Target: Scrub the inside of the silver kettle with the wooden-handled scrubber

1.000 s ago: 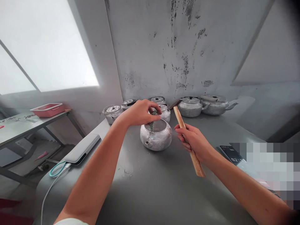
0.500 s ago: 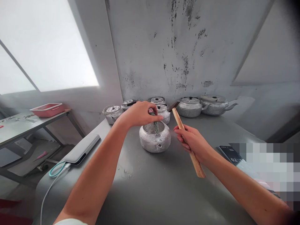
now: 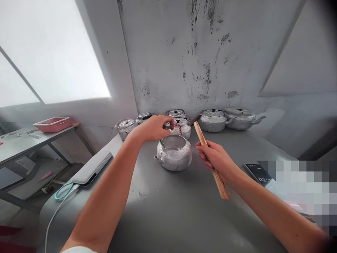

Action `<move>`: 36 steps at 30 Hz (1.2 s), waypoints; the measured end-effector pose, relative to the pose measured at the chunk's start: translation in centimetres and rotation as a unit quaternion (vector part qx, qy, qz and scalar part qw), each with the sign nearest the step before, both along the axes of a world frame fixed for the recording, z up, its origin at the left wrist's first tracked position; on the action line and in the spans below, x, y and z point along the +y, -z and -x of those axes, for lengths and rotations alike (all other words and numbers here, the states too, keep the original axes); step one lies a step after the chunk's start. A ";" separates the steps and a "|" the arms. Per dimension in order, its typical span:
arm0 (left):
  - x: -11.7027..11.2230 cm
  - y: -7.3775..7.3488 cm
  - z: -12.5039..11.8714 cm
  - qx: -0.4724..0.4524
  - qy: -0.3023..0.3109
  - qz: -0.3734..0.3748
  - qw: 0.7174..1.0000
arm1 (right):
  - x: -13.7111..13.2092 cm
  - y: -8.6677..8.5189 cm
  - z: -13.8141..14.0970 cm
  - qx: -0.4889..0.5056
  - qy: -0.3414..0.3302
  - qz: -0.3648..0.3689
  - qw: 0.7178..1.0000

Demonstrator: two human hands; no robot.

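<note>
A dented silver kettle (image 3: 176, 158) without a lid stands upright on the grey table before me, its mouth open and its short spout pointing left. My left hand (image 3: 155, 128) is closed over the top of its arched, cord-wrapped handle (image 3: 180, 128), hiding part of it. To the right of the kettle, my right hand (image 3: 214, 156) grips a hammer (image 3: 220, 184) by its pale wooden shaft. The hammer's dark head tilts up at the far end, apart from the kettle.
Several silver kettles (image 3: 213, 123) line the back of the table (image 3: 168, 218) against the stained wall. A power bank (image 3: 93, 168) with a cable lies at the left edge, a phone (image 3: 259, 174) on the right. A pink basket (image 3: 54, 124) sits on another table.
The kettle has turned clockwise seen from above, its spout swinging from the front to the left. My left hand has shifted slightly left with the handle; my right hand stays put.
</note>
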State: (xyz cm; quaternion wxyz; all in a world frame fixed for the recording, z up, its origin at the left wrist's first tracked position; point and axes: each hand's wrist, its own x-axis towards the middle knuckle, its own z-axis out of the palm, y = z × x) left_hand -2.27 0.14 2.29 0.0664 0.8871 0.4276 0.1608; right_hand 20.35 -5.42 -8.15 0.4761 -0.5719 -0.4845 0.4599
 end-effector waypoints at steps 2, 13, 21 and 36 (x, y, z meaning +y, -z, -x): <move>0.4 0.2 0.3 0.012 -0.012 -0.011 1.000 | -0.1 -0.1 0.1 -0.003 0.002 0.005 1.000; 0.5 0.2 0.5 -0.019 -0.005 -0.033 0.999 | 0.2 0.2 -0.1 -0.002 0.004 0.009 1.000; 1.2 0.7 0.9 0.022 -0.038 -0.030 0.999 | -0.1 0.0 0.1 0.001 0.000 0.014 1.000; 1.2 0.5 0.6 0.022 0.034 -0.081 0.996 | -0.2 -0.2 0.1 -0.003 0.000 0.010 1.000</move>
